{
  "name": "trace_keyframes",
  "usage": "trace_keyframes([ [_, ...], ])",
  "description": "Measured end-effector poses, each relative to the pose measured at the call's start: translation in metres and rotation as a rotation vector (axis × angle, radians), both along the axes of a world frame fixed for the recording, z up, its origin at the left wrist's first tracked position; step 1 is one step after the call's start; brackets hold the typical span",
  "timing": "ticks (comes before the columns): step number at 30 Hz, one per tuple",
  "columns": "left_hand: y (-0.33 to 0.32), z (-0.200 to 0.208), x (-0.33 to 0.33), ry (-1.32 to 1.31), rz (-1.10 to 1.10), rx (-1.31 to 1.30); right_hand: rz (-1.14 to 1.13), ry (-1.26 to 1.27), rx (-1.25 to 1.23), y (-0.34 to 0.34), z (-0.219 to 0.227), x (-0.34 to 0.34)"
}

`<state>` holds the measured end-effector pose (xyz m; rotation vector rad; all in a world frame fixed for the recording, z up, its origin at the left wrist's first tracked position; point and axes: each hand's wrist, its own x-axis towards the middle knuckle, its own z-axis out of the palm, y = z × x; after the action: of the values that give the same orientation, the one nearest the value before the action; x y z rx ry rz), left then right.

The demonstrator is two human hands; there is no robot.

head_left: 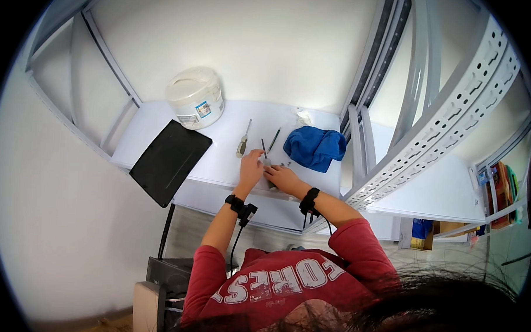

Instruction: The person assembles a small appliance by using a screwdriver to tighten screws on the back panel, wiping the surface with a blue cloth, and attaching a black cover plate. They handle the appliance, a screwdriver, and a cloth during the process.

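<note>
White lettering [294,278] crosses the red shirt [243,308]; a blue label [203,109] marks the tub [187,94]. Between screwdriver [241,146] and blue cloth [316,147], the left hand [252,168], fingers bent, is at a thin dark rod [264,145], the right hand [284,178] curled beside it; whether either grips anything, I cannot tell.

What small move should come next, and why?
Perhaps nudge the small bits toward the blue cloth: they lie close beyond the right hand, on the cloth's side, where a sideways shift of that hand could scatter them.
</note>
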<state>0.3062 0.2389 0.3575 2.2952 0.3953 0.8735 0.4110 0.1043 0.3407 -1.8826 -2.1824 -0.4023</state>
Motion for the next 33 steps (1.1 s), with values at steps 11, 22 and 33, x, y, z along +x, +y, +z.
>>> trace_keyframes([
  [11,-0.051,0.040,0.091,0.183,-0.167,0.326,-0.326,0.119,0.209,-0.071,0.040,0.026],
  [22,-0.061,0.012,0.147,0.380,-0.176,0.388,-0.584,0.201,0.157,-0.125,0.055,0.027],
  [33,-0.108,0.114,0.113,-0.304,-0.032,0.268,-0.619,0.251,0.282,-0.138,0.080,0.031],
])
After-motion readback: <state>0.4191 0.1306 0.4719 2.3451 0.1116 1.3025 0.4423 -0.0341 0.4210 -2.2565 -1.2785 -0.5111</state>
